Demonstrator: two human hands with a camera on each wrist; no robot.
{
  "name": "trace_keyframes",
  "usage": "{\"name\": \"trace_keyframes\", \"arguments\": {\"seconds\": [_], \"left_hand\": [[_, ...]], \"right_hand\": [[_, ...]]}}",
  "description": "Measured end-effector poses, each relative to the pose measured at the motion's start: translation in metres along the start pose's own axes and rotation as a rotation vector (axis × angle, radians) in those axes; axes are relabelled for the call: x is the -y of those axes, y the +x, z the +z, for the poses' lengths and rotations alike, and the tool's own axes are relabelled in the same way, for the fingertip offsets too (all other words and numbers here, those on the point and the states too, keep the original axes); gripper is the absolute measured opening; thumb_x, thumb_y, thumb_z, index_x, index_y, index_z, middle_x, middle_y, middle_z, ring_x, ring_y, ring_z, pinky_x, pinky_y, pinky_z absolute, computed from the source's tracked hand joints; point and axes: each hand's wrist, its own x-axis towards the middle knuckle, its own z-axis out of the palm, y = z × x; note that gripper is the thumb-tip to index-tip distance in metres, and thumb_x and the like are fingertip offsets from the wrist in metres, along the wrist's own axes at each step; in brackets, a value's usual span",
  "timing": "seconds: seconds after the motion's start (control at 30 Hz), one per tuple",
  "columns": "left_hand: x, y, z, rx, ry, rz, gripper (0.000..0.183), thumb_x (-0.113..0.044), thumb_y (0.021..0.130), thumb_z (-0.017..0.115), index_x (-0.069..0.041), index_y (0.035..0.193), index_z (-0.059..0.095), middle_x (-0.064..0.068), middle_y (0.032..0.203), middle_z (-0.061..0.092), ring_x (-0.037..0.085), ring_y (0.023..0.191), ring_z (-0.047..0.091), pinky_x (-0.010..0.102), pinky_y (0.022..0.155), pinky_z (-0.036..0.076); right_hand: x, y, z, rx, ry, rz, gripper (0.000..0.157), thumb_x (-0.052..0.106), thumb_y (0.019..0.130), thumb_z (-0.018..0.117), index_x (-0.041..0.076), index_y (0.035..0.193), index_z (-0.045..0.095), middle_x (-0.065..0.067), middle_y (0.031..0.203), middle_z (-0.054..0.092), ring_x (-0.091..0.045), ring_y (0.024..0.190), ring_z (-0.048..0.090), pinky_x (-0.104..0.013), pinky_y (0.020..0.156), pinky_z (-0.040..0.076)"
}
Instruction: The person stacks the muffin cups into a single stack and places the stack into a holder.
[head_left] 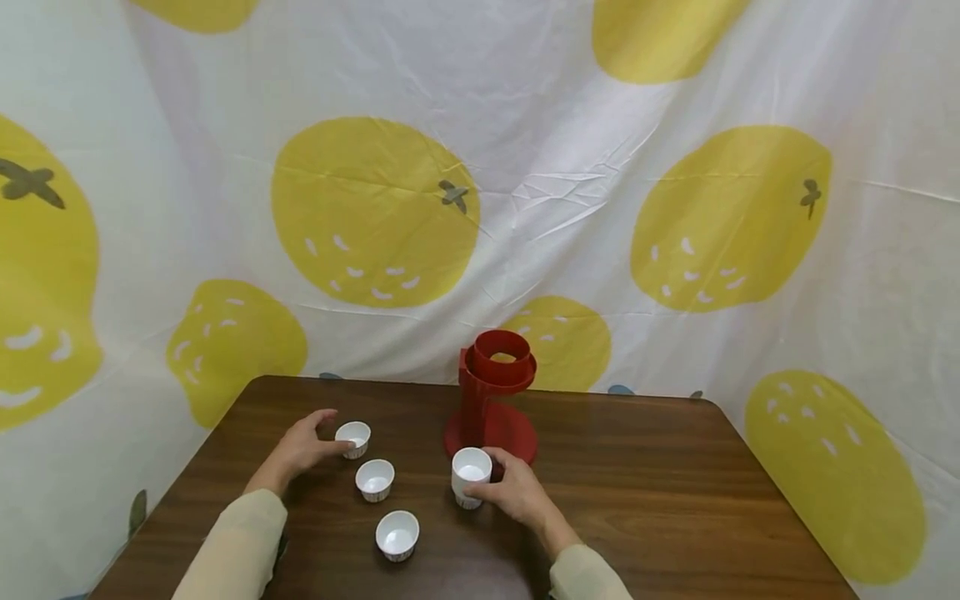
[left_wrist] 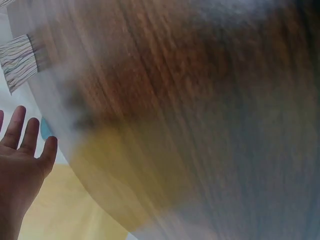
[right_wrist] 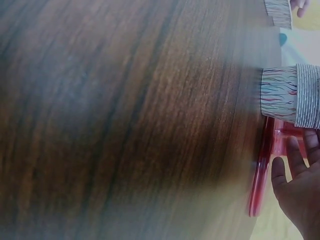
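My right hand [head_left: 517, 492] holds a stack of nested small white cups [head_left: 471, 477], thumb at the near side and fingers behind. In the right wrist view the stack [right_wrist: 280, 95] shows layered rims above a base printed with coloured wavy lines, and the right hand [right_wrist: 300, 185] is beside it. My left hand [head_left: 303, 446] is at the farthest single cup [head_left: 353, 438], its thumb reaching the rim. The left wrist view shows that hand [left_wrist: 22, 167] with fingers spread, near a line-patterned cup [left_wrist: 20, 62]. Whether it touches the cup is unclear.
Two more white cups, a middle one [head_left: 375, 480] and a nearer one [head_left: 397, 535], stand in a slanting row on the wooden table [head_left: 660, 500]. Behind the stack rises a red stand [head_left: 498, 392] with a ring-shaped top. A lemon-print cloth [head_left: 555, 233] hangs behind the table.
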Motion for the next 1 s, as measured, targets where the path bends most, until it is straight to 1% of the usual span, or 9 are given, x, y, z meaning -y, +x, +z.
{"name": "trace_keyframes", "arguments": {"seconds": [0.2,0.37,0.63,0.77,0.9,1.0], "left_hand": [[0.002,0.003,0.005,0.007,0.015,-0.029,0.085,-0.037,0.079,0.084,0.007,0.140,0.044,0.033,0.140,0.046,0.049,0.131,0.040,0.060,0.106,0.032],[0.004,0.004,0.009,0.010,0.028,-0.036,0.087,-0.037,0.077,0.086,0.006,0.140,0.045,0.032,0.142,0.044,0.050,0.133,0.037,0.061,0.108,0.029],[0.004,0.004,0.014,0.015,0.011,-0.046,0.085,-0.035,0.077,0.086,0.008,0.138,0.046,0.032,0.139,0.047,0.048,0.130,0.041,0.061,0.108,0.030],[0.003,0.004,0.016,0.006,0.020,-0.027,0.082,-0.034,0.076,0.086,0.008,0.136,0.048,0.031,0.135,0.051,0.048,0.127,0.044,0.061,0.106,0.031],[0.003,0.003,0.018,-0.001,0.017,-0.028,0.077,-0.033,0.077,0.086,0.007,0.132,0.051,0.029,0.132,0.054,0.046,0.124,0.047,0.061,0.105,0.033],[0.003,0.004,0.019,-0.003,0.013,-0.033,0.074,-0.033,0.078,0.085,0.006,0.131,0.052,0.029,0.131,0.055,0.046,0.124,0.047,0.061,0.105,0.032]], "right_hand": [[0.002,0.001,-0.001,0.008,-0.002,0.036,0.061,0.021,0.076,0.087,0.000,0.127,0.060,-0.007,0.111,0.067,-0.024,0.104,0.059,-0.045,0.093,0.045],[0.003,0.000,-0.001,0.006,0.009,0.031,0.059,0.017,0.076,0.086,-0.001,0.126,0.060,-0.007,0.111,0.067,-0.024,0.104,0.059,-0.047,0.094,0.045],[0.005,-0.002,-0.001,0.005,0.020,0.025,0.059,0.015,0.076,0.086,-0.001,0.126,0.060,-0.008,0.110,0.068,-0.026,0.105,0.059,-0.050,0.094,0.044],[0.002,-0.001,0.000,0.006,0.003,0.037,0.059,0.018,0.076,0.087,0.000,0.126,0.060,-0.007,0.111,0.067,-0.025,0.106,0.058,-0.047,0.095,0.043],[0.001,0.000,0.000,0.009,-0.003,0.040,0.059,0.020,0.076,0.087,0.000,0.126,0.061,-0.006,0.111,0.067,-0.024,0.106,0.058,-0.046,0.094,0.043],[0.000,0.000,-0.001,0.011,0.005,0.035,0.059,0.019,0.077,0.086,0.000,0.126,0.061,-0.006,0.111,0.067,-0.024,0.105,0.058,-0.047,0.094,0.044]]}}
